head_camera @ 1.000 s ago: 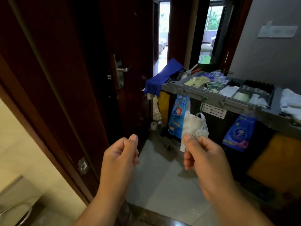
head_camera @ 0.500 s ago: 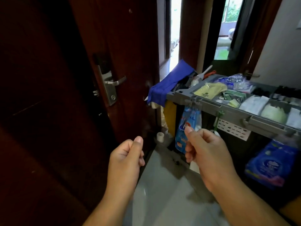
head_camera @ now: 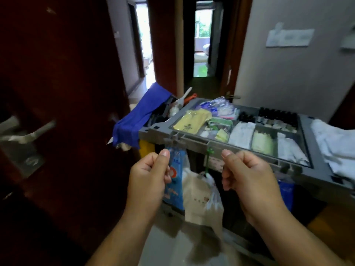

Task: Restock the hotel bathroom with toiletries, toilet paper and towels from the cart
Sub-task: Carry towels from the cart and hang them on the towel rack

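While both hands hover just in front of the cart [head_camera: 240, 148], each is clenched into a loose fist with the thumb laid over the forefinger, and nothing shows inside either one. The left hand [head_camera: 149, 175] is before the cart's left end, and its fingers [head_camera: 162, 170] overlap a blue pack [head_camera: 175, 189] that hangs from the cart's front rim; whether they touch it cannot be told. The right hand [head_camera: 249, 181] is before the middle of the cart, below the rim. Between the two hands a white bag [head_camera: 201, 196] hangs from a green hook [head_camera: 209, 158] on the same rim. The cart's top is a grey tray split into compartments: a yellow packet [head_camera: 192, 121] lies in the left one, dark bottles [head_camera: 276, 114] stand in a row along the far side, and flat white and pale green packets [head_camera: 262, 140] fill the near ones. White towels [head_camera: 334, 143] are piled on the cart's right end, and a blue cloth [head_camera: 138, 120] is draped over its left end. Left of the cart stands a dark wooden door [head_camera: 67, 73] with a metal handle [head_camera: 28, 131], blurred.
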